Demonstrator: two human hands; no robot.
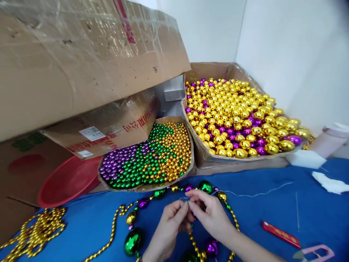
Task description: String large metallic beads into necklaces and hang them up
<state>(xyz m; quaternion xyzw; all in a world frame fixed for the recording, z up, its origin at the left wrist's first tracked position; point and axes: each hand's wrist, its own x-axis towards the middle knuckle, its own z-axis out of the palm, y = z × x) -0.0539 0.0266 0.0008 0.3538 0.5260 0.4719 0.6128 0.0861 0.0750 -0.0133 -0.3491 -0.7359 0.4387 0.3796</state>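
Observation:
My left hand (169, 222) and my right hand (210, 214) meet over the blue cloth (87, 222), fingertips pinched together on a thin thread (256, 193) of a bead necklace (188, 188). The necklace of gold, purple and green beads loops around both hands. A large green bead (132, 241) lies to the left of my left wrist, and a purple one (211, 246) sits below my right hand. The thread trails off to the right across the cloth.
A shallow box of small purple, green and gold beads (148, 156) and a box of large gold and purple beads (234, 116) stand behind. A red basin (65, 182), gold bead strands (32, 229), a red lighter (280, 234), pink scissors (317, 251) and cardboard boxes (81, 54) surround them.

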